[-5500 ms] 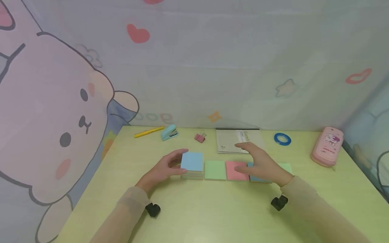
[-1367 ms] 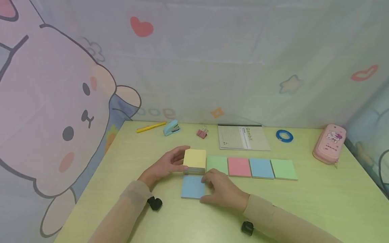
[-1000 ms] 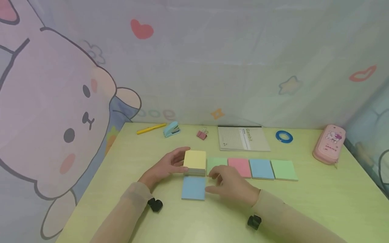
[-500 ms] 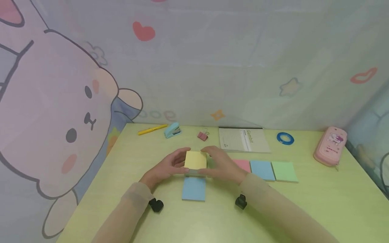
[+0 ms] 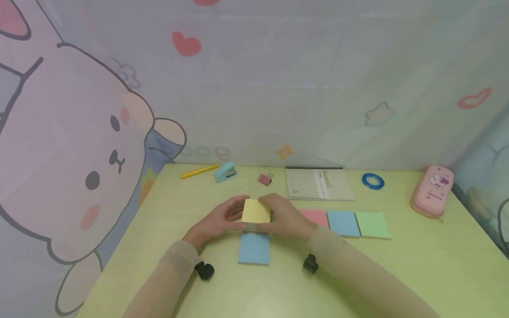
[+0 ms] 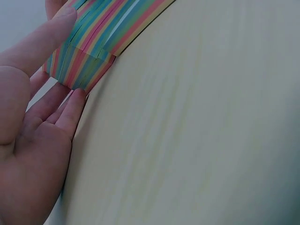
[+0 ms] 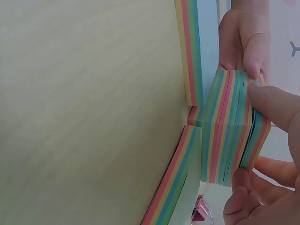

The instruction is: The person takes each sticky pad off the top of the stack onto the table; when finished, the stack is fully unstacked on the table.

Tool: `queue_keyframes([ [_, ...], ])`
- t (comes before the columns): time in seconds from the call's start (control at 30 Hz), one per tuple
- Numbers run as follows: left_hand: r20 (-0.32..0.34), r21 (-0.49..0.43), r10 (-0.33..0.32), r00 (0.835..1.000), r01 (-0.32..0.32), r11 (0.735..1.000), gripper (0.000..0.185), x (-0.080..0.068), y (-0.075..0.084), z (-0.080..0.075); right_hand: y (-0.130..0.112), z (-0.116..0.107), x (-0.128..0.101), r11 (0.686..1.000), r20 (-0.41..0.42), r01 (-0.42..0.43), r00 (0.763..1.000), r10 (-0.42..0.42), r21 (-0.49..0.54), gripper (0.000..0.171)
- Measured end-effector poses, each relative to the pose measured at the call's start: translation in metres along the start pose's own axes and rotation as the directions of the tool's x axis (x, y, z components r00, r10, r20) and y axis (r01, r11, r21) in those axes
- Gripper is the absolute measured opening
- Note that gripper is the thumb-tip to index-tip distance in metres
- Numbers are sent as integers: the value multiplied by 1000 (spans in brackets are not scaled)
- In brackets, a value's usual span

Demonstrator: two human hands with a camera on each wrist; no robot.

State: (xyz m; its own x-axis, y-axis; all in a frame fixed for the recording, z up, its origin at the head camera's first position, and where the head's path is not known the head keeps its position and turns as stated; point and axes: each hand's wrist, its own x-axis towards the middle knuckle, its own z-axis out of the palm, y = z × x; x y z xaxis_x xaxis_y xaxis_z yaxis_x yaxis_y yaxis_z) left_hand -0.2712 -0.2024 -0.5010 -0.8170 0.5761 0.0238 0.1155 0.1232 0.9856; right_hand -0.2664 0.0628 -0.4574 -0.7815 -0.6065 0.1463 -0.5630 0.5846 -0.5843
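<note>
A stack of sticky note pads (image 7: 220, 136), striped along its sides, stands between my hands with a yellow pad (image 5: 256, 211) on top. My left hand (image 5: 218, 221) grips its left side, thumb in front and fingers behind. From the right, my right hand (image 5: 287, 217) pinches the top of the stack between thumb and fingers; a dark gap shows beneath the top pad in the right wrist view. Directly in front of the stack lies a blue sticky note pad (image 5: 253, 248). A green pad to the right is hidden from the head view by my right hand.
To the right run a pink pad (image 5: 314, 217), a blue pad (image 5: 343, 224) and a green pad (image 5: 373, 225). Along the back lie a yellow pen (image 5: 199, 171), stapler (image 5: 226, 172), binder clip (image 5: 265, 178), notebook (image 5: 320, 184), blue tape roll (image 5: 373, 181) and pink pencil case (image 5: 432, 191).
The blue pad once atop the stack now lies in front, exposing yellow. My right hand has left that blue pad and moved up onto the stack's top. My left hand stays at the stack.
</note>
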Motion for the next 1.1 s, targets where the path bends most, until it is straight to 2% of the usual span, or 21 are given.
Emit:
queue_keyframes([
  [0.23,-6,8,-23,1000,23,1000,83,-2,-2,2,5,-6,-17,1000,-32,-26,999,26,2,73],
  [0.57,-8,4,-33,999,33,999,84,-3,0,2,20,-17,-64,1000,-113,25,993,-22,19,61],
  [0.8,-16,11,-33,999,33,999,83,-2,1,2,16,-20,-98,999,-58,25,998,-24,19,61],
  [1.0,-22,23,-33,999,34,999,83,-2,1,1,17,-16,-119,998,-25,49,999,-48,37,58],
  [1.1,-21,21,-39,999,39,999,84,-2,1,1,18,-13,-125,998,-12,70,997,-70,-2,54],
])
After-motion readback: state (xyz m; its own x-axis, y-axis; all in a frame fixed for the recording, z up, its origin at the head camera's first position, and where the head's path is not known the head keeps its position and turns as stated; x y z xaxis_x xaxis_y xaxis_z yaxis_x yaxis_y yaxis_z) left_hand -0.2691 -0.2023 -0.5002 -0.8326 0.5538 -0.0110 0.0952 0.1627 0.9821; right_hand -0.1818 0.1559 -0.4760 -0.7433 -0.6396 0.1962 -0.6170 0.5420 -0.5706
